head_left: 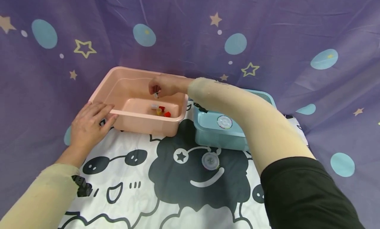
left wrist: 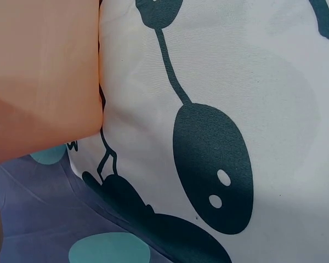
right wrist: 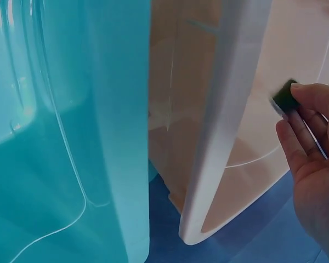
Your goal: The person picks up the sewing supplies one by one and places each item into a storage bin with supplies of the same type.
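Observation:
Over the inside of the peach-coloured plastic basin (head_left: 142, 123), my right hand (head_left: 163, 85) pinches a small dark green piece (right wrist: 286, 96) with a whitish edge between thumb and fingertips. Its exact kind is unclear. On the basin floor lie a few small pieces: red ones (head_left: 167, 114), a yellow one (head_left: 159, 112) and a whitish one (head_left: 154, 106). At the basin's front left corner my left hand (head_left: 92, 123) rests on the rim, fingers loosely extended. The left wrist view shows mainly the basin's outer wall (left wrist: 44, 71) and cloth.
A light blue basin (head_left: 219, 140) stands right of the peach one, partly behind my right forearm. Inside it lies a round clear disc (head_left: 224, 122) with coloured dots round its edge. A similar greyish disc (head_left: 210, 161) lies on the printed cloth (head_left: 133, 179). Purple fabric (head_left: 190, 31) hangs behind.

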{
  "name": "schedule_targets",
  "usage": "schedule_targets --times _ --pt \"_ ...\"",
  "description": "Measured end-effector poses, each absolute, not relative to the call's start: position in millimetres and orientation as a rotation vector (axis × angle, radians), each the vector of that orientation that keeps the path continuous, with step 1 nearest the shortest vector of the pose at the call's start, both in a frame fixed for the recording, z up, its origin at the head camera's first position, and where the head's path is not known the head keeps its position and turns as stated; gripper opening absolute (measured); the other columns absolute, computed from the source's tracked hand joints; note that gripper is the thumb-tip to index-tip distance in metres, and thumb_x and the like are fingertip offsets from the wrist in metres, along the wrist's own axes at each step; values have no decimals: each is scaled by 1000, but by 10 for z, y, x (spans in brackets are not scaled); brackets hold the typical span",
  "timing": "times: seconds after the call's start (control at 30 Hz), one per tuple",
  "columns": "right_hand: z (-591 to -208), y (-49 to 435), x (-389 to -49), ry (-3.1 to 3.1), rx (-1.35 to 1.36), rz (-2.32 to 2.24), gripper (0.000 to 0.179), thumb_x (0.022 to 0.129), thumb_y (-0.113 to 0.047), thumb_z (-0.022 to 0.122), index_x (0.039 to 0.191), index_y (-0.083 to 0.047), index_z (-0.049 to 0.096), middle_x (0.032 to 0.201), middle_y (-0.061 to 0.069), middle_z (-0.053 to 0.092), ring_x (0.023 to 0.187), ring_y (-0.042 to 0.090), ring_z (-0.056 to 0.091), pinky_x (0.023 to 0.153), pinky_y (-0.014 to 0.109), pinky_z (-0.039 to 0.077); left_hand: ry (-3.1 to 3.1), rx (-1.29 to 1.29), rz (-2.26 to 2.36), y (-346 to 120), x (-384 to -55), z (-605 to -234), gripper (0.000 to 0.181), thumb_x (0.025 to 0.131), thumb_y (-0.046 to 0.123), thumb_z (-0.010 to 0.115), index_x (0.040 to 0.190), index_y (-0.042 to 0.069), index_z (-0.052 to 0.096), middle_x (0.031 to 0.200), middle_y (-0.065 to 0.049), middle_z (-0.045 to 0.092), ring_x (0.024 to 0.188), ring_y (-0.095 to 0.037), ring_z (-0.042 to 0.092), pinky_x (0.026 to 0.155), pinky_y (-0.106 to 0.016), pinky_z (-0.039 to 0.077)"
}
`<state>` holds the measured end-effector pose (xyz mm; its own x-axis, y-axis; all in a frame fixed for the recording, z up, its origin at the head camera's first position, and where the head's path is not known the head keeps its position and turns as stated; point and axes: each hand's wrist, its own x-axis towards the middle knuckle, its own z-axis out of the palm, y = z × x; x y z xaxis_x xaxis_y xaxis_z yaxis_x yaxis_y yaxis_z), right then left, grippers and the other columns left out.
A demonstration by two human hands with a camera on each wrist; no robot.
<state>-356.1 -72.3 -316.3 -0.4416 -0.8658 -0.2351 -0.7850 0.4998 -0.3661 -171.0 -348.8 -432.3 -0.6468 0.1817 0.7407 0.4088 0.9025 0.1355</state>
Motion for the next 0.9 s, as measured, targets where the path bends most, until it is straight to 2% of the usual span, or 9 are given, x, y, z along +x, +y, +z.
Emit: schedule_targets --times 0.13,0.3,0.57,0.9 --pt "-3191 -679 -3550 2383 -1331 -261 28 103 -5 69 130 -11 68 130 5 68 120 22 61 105 22 52 -2288 -425 -382 -3440 -1718 -4327 64 107 63 48 129 9 75 119 -21 75 120 -43 65 124 -55 38" --pt "-3192 -620 -3528 2384 -1304 -292 30 103 -6 70 132 -12 68 130 3 67 118 17 60 108 23 52 -2296 -430 -394 -3394 -1719 -4316 64 107 62 48 130 9 75 119 -21 75 119 -44 65 124 -55 38" --pt "-3131 -534 -3507 2371 -1309 -300 33 102 -10 72 135 -10 68 135 6 67 121 19 60 111 26 50 -2292 -420 -391 -3397 -1725 -4309 62 105 62 51 130 10 75 120 -20 75 121 -42 65 126 -52 37" --pt "-2954 -270 -3430 2372 -1286 -433 40 101 -15 74 140 -10 66 137 4 68 127 16 63 112 27 50 -2320 -403 -383 -3446 -1707 -4280 68 106 67 46 131 10 74 122 -21 74 120 -44 65 127 -50 35"
